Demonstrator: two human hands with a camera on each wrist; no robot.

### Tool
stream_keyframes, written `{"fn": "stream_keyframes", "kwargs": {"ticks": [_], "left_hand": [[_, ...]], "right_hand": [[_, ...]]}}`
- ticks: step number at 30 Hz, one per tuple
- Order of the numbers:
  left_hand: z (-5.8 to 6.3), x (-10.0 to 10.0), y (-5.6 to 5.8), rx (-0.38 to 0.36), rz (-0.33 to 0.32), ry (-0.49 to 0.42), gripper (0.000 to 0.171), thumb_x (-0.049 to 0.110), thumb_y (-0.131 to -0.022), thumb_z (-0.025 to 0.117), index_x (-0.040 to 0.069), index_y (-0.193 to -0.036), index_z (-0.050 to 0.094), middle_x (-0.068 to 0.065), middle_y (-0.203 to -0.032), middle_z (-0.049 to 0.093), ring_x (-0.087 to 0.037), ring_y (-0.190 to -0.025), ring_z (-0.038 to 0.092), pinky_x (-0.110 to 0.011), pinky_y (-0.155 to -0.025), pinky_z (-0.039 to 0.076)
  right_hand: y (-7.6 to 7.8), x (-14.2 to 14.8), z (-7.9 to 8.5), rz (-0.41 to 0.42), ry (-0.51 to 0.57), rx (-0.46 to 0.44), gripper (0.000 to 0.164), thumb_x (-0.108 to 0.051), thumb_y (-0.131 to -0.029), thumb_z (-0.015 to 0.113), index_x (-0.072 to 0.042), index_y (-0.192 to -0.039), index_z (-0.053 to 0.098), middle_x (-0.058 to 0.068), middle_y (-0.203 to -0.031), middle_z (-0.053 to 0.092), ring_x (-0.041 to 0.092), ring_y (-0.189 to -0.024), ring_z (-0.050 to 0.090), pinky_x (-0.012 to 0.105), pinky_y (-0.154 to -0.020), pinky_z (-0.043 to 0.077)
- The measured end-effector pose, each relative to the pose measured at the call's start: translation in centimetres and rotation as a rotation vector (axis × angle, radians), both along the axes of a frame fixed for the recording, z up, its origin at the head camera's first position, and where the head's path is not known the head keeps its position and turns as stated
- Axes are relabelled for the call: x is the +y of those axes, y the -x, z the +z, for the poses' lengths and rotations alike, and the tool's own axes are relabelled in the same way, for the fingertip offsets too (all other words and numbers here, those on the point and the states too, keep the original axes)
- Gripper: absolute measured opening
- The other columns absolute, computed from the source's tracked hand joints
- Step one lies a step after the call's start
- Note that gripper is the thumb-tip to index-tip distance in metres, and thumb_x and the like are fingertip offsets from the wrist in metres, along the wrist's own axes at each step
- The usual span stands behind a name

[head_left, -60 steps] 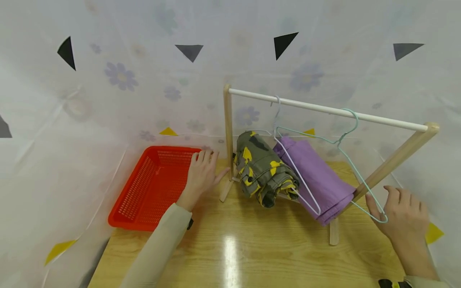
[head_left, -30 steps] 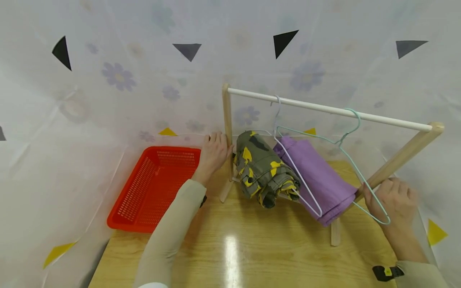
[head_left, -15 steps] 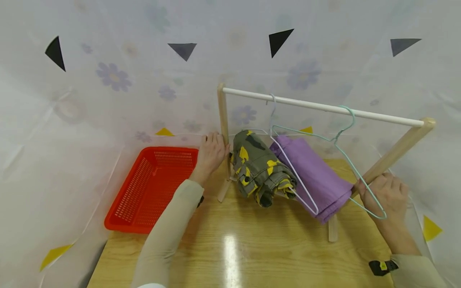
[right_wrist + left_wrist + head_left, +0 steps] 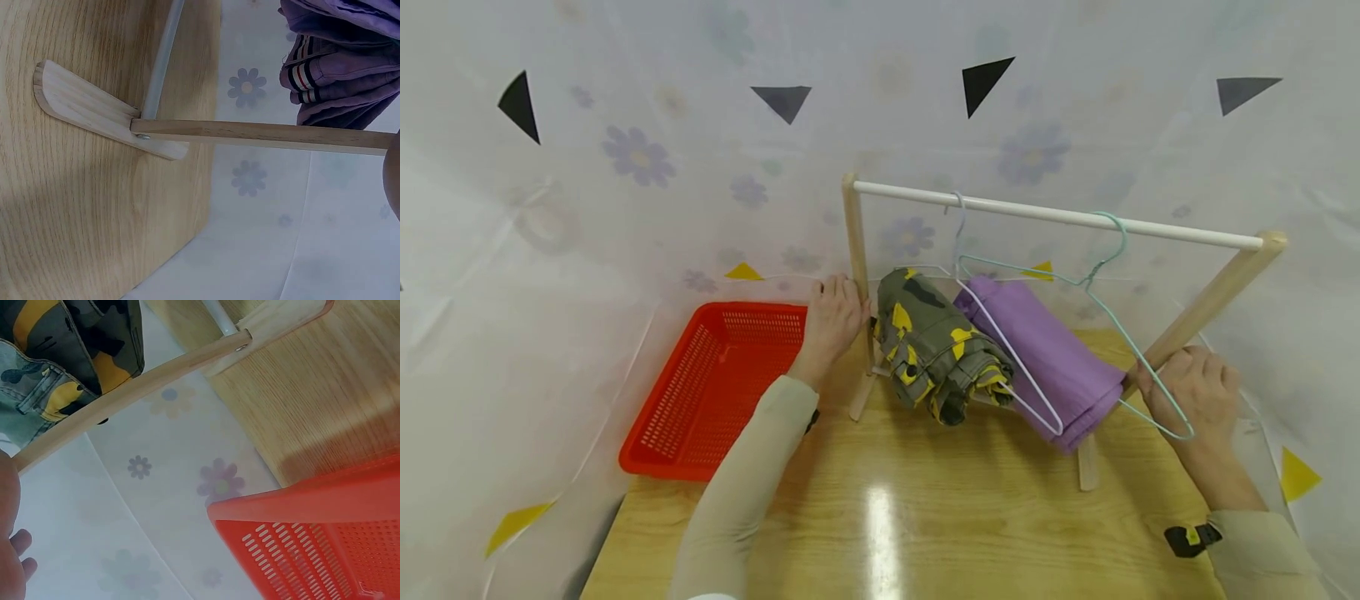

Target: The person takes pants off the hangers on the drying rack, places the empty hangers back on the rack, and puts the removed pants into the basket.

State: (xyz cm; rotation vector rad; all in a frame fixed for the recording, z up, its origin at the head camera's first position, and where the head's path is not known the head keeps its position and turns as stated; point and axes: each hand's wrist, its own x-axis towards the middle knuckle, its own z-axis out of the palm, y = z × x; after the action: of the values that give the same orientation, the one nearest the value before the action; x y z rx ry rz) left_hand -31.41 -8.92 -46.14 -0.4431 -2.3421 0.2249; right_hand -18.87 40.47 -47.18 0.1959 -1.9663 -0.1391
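Observation:
A small clothes rack with a white rail (image 4: 1037, 213) and wooden posts stands on the table. My left hand (image 4: 831, 325) grips its left post (image 4: 855, 233); only part of that hand shows in the left wrist view. On the other side, my right hand (image 4: 1197, 400) holds the right post (image 4: 1217, 287), behind the mint hanger (image 4: 1124, 237). Purple folded cloth (image 4: 1045, 350) hangs over the mint hanger. To its left, a rolled camouflage garment (image 4: 936, 321) hangs on a pale lilac hanger (image 4: 961, 218). In the right wrist view, the post (image 4: 262, 134) joins a wooden foot (image 4: 94, 103).
A red perforated basket (image 4: 741, 367) sits at the table's left, close beside my left forearm. The wooden table (image 4: 970, 517) extends in front of the rack. Flower-patterned white sheeting (image 4: 700, 208) surrounds the back and sides.
My left hand has gone from beside the basket to the left post, and my right hand onto the right post. In the latest frames the rack, with its garments, has shifted slightly left and back.

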Motion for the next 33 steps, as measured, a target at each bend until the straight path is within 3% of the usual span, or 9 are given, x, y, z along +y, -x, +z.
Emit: {"fn": "stream_keyframes", "kwargs": {"ticks": [13, 22, 25, 33], "left_hand": [[-0.3, -0.7, -0.8, 0.069, 0.016, -0.004, 0.040, 0.040, -0.105, 0.059, 0.002, -0.094, 0.056, -0.011, -0.084, 0.056, -0.029, -0.081, 0.056, -0.039, -0.077, 0.042], [-0.3, -0.9, -1.2, 0.042, 0.039, -0.022, 0.039, 0.038, -0.108, 0.053, 0.000, -0.097, 0.056, -0.012, -0.087, 0.057, -0.031, -0.082, 0.057, -0.040, -0.079, 0.045], [-0.3, -1.0, -1.5, 0.046, 0.039, -0.036, 0.038, 0.037, -0.108, 0.054, 0.000, -0.096, 0.056, -0.012, -0.086, 0.057, -0.031, -0.081, 0.056, -0.041, -0.078, 0.045], [-0.4, -1.1, -2.5, 0.106, 0.063, -0.048, 0.039, 0.038, -0.105, 0.059, 0.003, -0.088, 0.055, -0.012, -0.084, 0.057, -0.029, -0.080, 0.055, -0.038, -0.073, 0.043]], "right_hand": [[1.6, 0.4, -0.2, 0.018, -0.011, -0.052, 0.061, -0.045, -0.105, 0.043, 0.008, -0.075, 0.042, 0.033, -0.073, 0.055, 0.052, -0.059, 0.048, 0.057, -0.056, 0.034], [2.5, -0.1, 0.1, 0.042, -0.004, -0.017, 0.060, -0.043, -0.105, 0.044, 0.008, -0.075, 0.041, 0.029, -0.070, 0.048, 0.051, -0.057, 0.045, 0.055, -0.054, 0.030], [2.9, 0.1, 0.0, 0.043, -0.017, -0.047, 0.059, -0.043, -0.106, 0.043, 0.008, -0.075, 0.042, 0.030, -0.070, 0.049, 0.051, -0.057, 0.045, 0.055, -0.053, 0.031], [4.2, 0.5, -0.1, 0.037, -0.027, -0.076, 0.062, -0.043, -0.108, 0.042, 0.009, -0.076, 0.045, 0.033, -0.070, 0.053, 0.054, -0.060, 0.049, 0.058, -0.054, 0.035]]}}
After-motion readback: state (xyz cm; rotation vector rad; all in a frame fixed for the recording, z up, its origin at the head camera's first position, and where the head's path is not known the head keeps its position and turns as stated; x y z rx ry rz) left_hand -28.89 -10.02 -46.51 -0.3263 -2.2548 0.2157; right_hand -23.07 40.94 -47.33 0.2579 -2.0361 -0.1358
